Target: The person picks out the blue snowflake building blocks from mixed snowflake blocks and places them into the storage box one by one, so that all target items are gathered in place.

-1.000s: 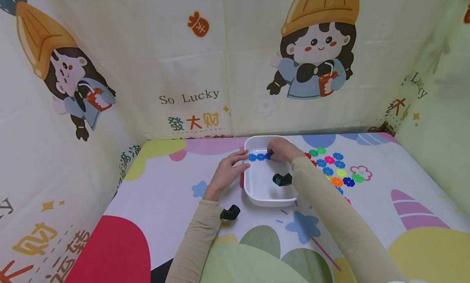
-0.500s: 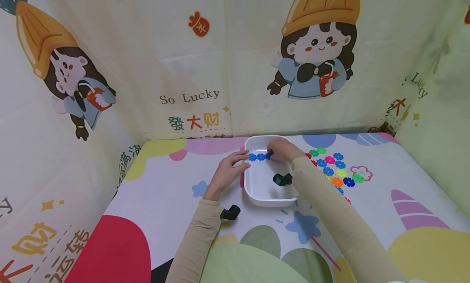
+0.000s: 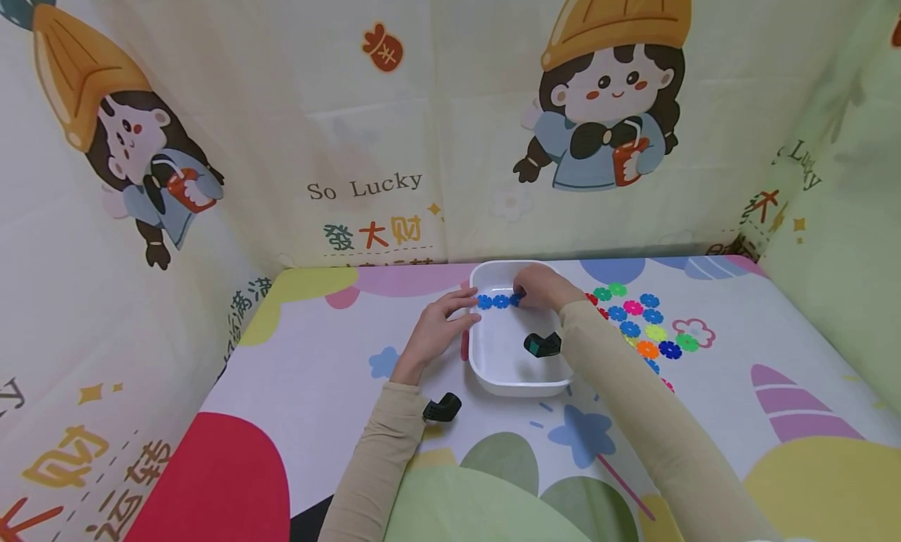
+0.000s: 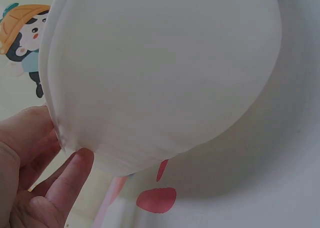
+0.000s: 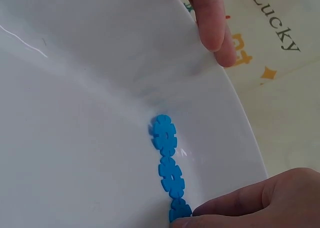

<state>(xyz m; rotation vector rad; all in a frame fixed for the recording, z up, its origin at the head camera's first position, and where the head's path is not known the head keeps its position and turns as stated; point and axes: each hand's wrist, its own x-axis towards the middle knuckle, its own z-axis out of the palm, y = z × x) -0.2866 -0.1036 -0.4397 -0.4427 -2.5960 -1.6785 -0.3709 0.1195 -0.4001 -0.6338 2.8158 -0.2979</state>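
Two hands point(image 3: 493, 307) at white tray point(image 3: 493, 374)

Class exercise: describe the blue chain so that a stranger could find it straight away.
Find the white tub in the middle of the table. Inside it lies the blue chain, with the right hand pinching one end. Unlike the loose flakes outside, its pieces are joined in a row.

The right hand point(image 3: 540, 285) covers the near end of the blue chain point(image 3: 497, 300), so its grip cannot be seen, the right sleeve point(image 3: 633, 401) hides part of the loose coloured pieces point(image 3: 644, 323), and the white tray point(image 4: 160, 73) fills the left wrist view, cut off by its edge.
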